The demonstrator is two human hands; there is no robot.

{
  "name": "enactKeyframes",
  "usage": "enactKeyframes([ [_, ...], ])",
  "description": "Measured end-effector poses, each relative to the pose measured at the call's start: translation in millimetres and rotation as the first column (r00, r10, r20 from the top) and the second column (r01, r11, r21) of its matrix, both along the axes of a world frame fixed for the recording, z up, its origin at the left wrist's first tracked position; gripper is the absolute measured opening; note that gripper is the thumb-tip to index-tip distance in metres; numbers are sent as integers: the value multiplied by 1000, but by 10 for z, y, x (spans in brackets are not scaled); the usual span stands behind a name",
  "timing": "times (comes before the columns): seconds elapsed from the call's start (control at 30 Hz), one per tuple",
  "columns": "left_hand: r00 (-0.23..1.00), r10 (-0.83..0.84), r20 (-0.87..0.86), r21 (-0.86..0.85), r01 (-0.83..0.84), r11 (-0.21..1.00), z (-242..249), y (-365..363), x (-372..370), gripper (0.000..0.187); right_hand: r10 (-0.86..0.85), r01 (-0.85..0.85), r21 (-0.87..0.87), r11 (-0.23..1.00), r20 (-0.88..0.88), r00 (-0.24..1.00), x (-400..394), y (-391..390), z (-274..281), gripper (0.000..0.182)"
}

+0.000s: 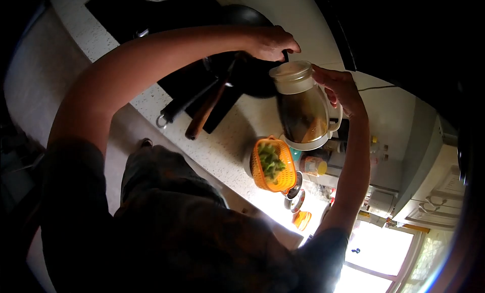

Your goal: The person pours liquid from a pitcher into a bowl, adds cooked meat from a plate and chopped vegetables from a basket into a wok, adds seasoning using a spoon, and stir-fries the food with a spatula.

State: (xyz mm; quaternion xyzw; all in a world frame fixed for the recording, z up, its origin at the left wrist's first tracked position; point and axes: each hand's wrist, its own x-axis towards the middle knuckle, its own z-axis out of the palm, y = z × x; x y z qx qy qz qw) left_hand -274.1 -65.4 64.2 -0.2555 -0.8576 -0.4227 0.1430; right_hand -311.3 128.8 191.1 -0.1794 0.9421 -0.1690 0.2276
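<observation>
A clear pitcher (305,113) with a pale collar and brownish contents hangs tilted over the counter. My right hand (341,88) grips it near its collar and handle. Just beyond the pitcher's mouth, my left hand (273,43) is closed, its fingertips on a small dark thing I cannot make out. Below that hand lies a dark pan (260,78), partly hidden by my forearm. An orange basket (260,179) with green cut vegetables (271,163) stands on the speckled counter (222,149), below the pitcher.
A wooden handle (204,113) and a black handle (184,98) reach over the counter edge side. The black hob (113,15) is at upper left. A yellow-lidded jar (316,165), metal bowls (294,199) and an orange item (302,220) sit near the bright window (376,247).
</observation>
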Motion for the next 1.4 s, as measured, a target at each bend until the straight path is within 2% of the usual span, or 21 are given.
enactKeyframes([
  [0.03,996,-31,-87,17,32,999,-84,74,-175,30,-7,7,1,1000,0,1000,-16,7,-5,35],
  [0.07,995,-39,-86,19,41,999,-82,114,-255,30,19,-19,4,1000,-17,1000,-29,17,-13,35],
  [0.13,991,-120,58,53,117,992,-54,210,-339,36,33,-33,9,999,-30,999,-55,49,-4,36],
  [0.37,995,-81,64,-53,85,995,88,257,-267,19,37,-37,-1,999,-12,999,-114,74,7,36],
  [0.57,989,-143,-34,7,143,990,-12,236,-273,22,53,-53,25,998,4,999,-97,17,-6,35],
  [0.67,986,-169,-15,32,169,985,-26,234,-252,22,55,-55,33,998,8,998,-128,25,-34,35],
  [0.97,986,-158,-61,1,158,987,-74,243,-276,26,125,-122,74,990,-41,991,-155,-11,-34,37],
  [1.0,985,-159,-61,2,159,987,-61,244,-255,26,123,-120,87,989,-34,992,-152,-20,-14,33],
  [1.07,990,-92,-109,-73,84,994,-35,244,-210,16,122,-119,101,988,-26,992,-153,-28,8,29],
  [1.2,985,-88,-150,-43,83,996,-67,258,-231,16,140,-134,101,986,-54,989,-130,-53,13,32],
  [1.4,989,-103,-103,-23,102,995,-30,244,-232,16,158,-149,117,982,-73,985,-120,-77,47,35],
])
